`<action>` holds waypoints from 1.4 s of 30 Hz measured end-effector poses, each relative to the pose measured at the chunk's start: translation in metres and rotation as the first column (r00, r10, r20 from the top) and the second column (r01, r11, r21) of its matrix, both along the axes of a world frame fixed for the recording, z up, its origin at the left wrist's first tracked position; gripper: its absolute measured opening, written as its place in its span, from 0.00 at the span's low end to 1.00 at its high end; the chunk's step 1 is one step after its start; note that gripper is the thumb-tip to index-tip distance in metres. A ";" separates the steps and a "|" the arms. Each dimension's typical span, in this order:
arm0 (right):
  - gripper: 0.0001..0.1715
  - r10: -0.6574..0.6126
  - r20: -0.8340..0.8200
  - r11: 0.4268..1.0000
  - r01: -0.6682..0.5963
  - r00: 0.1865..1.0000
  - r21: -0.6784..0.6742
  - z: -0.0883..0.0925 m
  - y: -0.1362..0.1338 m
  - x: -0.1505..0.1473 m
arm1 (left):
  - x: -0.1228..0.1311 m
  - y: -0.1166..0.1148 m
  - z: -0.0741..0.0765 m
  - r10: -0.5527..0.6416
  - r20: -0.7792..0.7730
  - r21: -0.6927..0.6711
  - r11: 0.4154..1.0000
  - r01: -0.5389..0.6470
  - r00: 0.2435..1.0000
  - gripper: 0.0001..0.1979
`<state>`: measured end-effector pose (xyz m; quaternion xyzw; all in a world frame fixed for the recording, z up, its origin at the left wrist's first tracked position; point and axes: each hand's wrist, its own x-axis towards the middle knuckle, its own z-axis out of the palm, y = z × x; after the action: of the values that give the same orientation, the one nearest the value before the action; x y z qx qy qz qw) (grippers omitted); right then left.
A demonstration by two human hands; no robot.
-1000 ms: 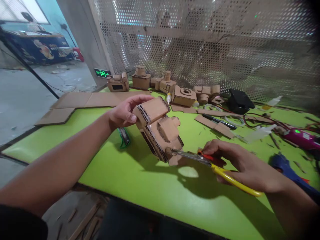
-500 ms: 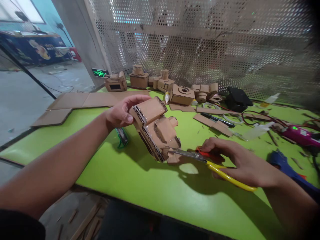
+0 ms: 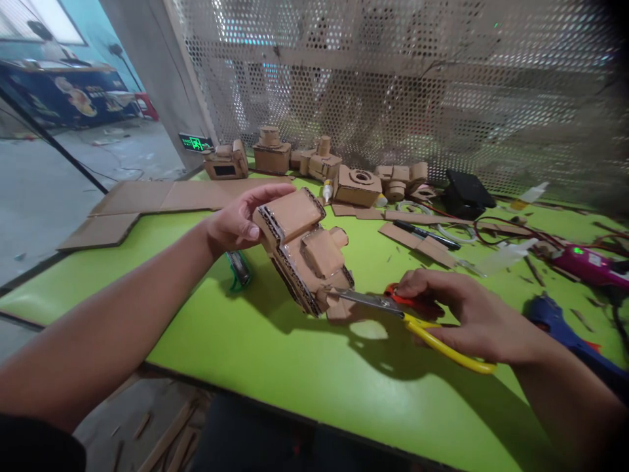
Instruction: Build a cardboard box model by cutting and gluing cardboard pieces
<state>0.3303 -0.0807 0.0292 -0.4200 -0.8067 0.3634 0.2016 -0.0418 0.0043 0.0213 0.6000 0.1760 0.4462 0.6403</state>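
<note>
A: Main risk, as judged?
B: A slip of the scissors (image 3: pixel 373 301) in the right hand (image 3: pixel 459 311). Their tips are at the small cardboard tab (image 3: pixel 338 309) on the low end of the cardboard camera (image 3: pixel 297 255). If the blades skate on that tilted, stiff stock, they could score the body or crush its corrugated rim.
A: 2nd cause?
B: Thin support. The left hand (image 3: pixel 240 216) grips the upper end only, so force at the low end could twist the piece and strain a joint (bond strength not visible).
A: Location of the piece?
B: Over the worktop (image 3: pixel 295 380), between its near and far edges, tilted, low end towards the near edge. Seems lifted; contact underneath not confirmed. The row of cardboard models (image 3: pixel 358 189) along the far edge is well apart from it.
A: Pose?
B: 2 hands, apart, both loaded. Left: clamped on the camera, thumb forward, other fingers mostly hidden behind; forearm slants in across the near edge. Right: curled round the scissors, red handle (image 3: pixel 417 305) towards the far edge, yellow handle (image 3: pixel 452 353) towards the near edge. Blades point left. Cannot tell whether they bite or merely rest.
</note>
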 end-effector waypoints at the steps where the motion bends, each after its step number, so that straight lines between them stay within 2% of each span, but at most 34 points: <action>1: 0.20 -0.006 0.008 1.000 0.006 1.000 -0.011 0.000 0.000 0.000 | 0.000 0.000 0.000 -0.002 0.004 -0.003 1.000 0.002 1.000 0.38; 8: 0.23 -0.002 0.022 0.997 0.003 1.000 -0.071 0.004 0.001 0.000 | 0.000 -0.001 0.000 -0.026 0.004 -0.010 1.000 0.026 1.000 0.37; 14: 0.20 -0.007 -0.024 0.993 0.004 1.000 -0.120 0.003 0.002 0.003 | 0.000 0.000 0.000 -0.026 -0.002 -0.001 1.000 0.026 1.000 0.37; 21: 0.22 -0.015 0.005 0.999 0.016 1.000 -0.051 -0.005 0.007 0.016 | 0.000 0.001 0.001 -0.031 0.031 -0.046 0.998 0.032 0.999 0.35; 26: 0.22 0.047 0.059 0.999 -0.047 0.997 -0.002 -0.002 -0.001 0.001 | 0.003 -0.003 0.001 -0.043 -0.005 -0.083 0.996 0.042 0.999 0.38; 33: 0.19 0.101 0.042 0.994 -0.100 0.994 -0.036 -0.005 -0.006 -0.008 | 0.005 -0.006 0.002 -0.095 -0.040 -0.082 0.992 0.091 0.995 0.39; 39: 0.18 0.143 0.053 0.989 -0.141 0.988 -0.041 -0.007 -0.004 -0.013 | 0.012 -0.008 0.005 -0.160 -0.084 -0.018 0.987 0.159 0.983 0.39; 42: 0.18 0.156 0.025 0.988 -0.155 0.987 -0.022 -0.007 -0.003 -0.015 | 0.015 -0.007 0.005 -0.123 -0.146 0.059 0.989 0.133 0.982 0.42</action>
<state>0.3149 -0.0839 0.0221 -0.3625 -0.8359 0.3807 0.1577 -0.0271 -0.0025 0.0262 0.6617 0.1668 0.3661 0.6327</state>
